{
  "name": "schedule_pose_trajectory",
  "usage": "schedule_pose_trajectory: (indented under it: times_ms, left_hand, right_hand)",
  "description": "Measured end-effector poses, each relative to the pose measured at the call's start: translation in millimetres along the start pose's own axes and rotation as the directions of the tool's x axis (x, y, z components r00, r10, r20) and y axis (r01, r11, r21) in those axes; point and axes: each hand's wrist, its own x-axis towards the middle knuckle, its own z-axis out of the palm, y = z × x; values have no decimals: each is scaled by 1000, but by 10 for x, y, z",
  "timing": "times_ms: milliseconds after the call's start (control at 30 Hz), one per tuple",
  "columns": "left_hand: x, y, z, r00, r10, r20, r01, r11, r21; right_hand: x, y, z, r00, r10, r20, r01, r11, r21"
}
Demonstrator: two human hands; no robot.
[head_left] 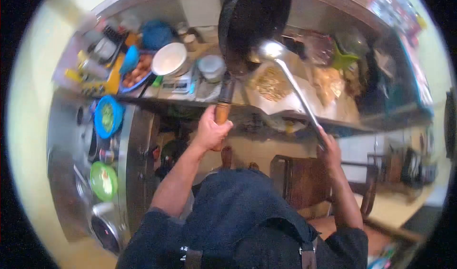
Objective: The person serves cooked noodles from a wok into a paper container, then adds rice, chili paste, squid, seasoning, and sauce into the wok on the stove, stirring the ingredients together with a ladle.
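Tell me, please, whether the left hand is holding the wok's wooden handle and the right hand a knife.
Not quite: the head view shows the right hand holding a long metal ladle, not a knife; the left hand does hold the wok by its wooden handle.

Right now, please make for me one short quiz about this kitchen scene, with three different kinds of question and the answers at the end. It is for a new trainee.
1. Multiple choice: what holds the wok by its wooden handle?
A) the left hand
B) the right hand
C) both hands together

2. True or false: the round head of the ladle is at the end nearest to the person's body.

3. Fill in the colour: on the side counter, the basin with green food in it is ____.

Key: 1 A; 2 false; 3 blue.
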Motion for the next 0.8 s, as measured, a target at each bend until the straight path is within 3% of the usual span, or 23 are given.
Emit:
schedule_pose_trajectory:
  times_ms: [67,100,167,267,333,433,467,500,600,733,767,800]
  left_hand:
    - [-314,110,-190,994,-108,-11,107,993,-51]
    - [-515,136,-291,990,-141,-23,136,980,-146]
    - [-968,183,-538,982,-182,-47,156,928,-338]
    - [-1832,202,-794,962,-228,-148,90,780,-619]
    - [-2424,200,-937,955,-173,-240,-45,718,-694]
    - [-3338,100,-1162,855,-154,-494,-297,635,-713]
    - [-3629,151,-1191,812,-164,-561,-349,634,-690]
    - [-3956,95,-1292,764,-168,-623,-400,634,-662]
    - [-4964,25,-1618,555,-227,-800,-503,675,-540]
    - [-6167,-452,-2398,293,-320,-901,-552,713,-432]
    - [-6462,-569,-2671,239,-336,-911,-564,716,-412]
    - [-6774,-730,-2936,275,-336,-901,-594,677,-434]
  right_hand:
    - [-72,137,-12,996,-71,-45,76,990,116]
    - [-175,419,70,995,79,65,-91,973,214]
    - [-191,-12,-23,999,16,42,-36,838,544]
    - [-152,-530,-215,945,-20,327,-248,609,753]
    - [-98,-926,-325,859,-96,503,-377,546,748]
    - [-101,-1923,-328,728,-176,662,-436,626,646]
    - [-105,-2245,-402,622,-174,764,-503,659,559]
    - [-75,-2220,-103,581,-245,776,-473,674,567]
    - [-274,-2915,355,225,-446,866,-502,709,495]
    - [-1070,-4267,950,59,-421,905,-443,801,401]
    - [-1229,-4548,1157,-33,-433,901,-449,812,373]
    - [-1389,-4805,1357,-121,-441,889,-455,821,345]
